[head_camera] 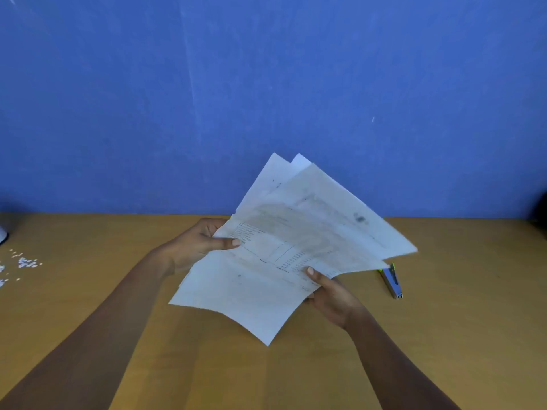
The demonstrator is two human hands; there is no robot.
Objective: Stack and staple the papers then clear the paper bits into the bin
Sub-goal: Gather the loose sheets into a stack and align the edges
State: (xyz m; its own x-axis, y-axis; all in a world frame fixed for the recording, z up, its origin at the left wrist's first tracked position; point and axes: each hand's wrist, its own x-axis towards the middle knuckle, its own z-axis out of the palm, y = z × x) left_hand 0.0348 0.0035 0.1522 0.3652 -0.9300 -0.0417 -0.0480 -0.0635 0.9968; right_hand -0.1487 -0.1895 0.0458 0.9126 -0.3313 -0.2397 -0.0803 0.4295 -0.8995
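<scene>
Both hands hold the fanned, uneven papers (296, 247) up above the wooden worktop (444, 335): the left hand (198, 244) pinches their left edge, the right hand (331, 294) grips the lower right edge. The stapler (392, 281) lies on the worktop just right of the papers, and paper bits (25, 261) are scattered at the far left.

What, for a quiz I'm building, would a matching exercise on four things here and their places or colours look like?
Things: 1 papers; 2 stapler; 3 paper bits; 4 wall.
Places: a far left on the table; b blue, behind the table; c held by left hand and right hand; d on the table, right of the papers.
Pairs: 1-c; 2-d; 3-a; 4-b.
</scene>
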